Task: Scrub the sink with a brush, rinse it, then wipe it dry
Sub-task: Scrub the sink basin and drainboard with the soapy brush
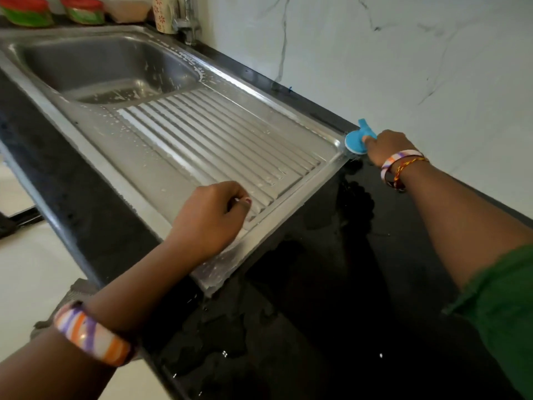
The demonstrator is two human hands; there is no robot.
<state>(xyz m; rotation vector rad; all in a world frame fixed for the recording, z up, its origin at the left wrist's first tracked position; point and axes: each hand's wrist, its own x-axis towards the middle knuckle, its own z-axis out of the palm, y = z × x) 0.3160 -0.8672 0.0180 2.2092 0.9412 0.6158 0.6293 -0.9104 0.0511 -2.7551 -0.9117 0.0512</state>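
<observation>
The right hand (386,147) grips the blue scrub brush (355,143) by its stiff plastic handle, at the drainboard's three-o'clock corner. It looks light, probably slick with suds. The left hand (207,217), fingers curled and holding nothing, rests on the steel sink (86,116) rim.

The right hand (386,147) grips a blue brush (357,141) at the far right corner of the steel sink (95,131), where the ribbed draining board (219,140) meets the wet black counter (331,284). The left hand (207,217) rests with curled fingers on the board's near edge, perhaps pinching something small, though it is hard to tell. White suds fleck the board and basin. A tap (187,21) stands behind the basin, beside a patterned cup (163,13).
</observation>
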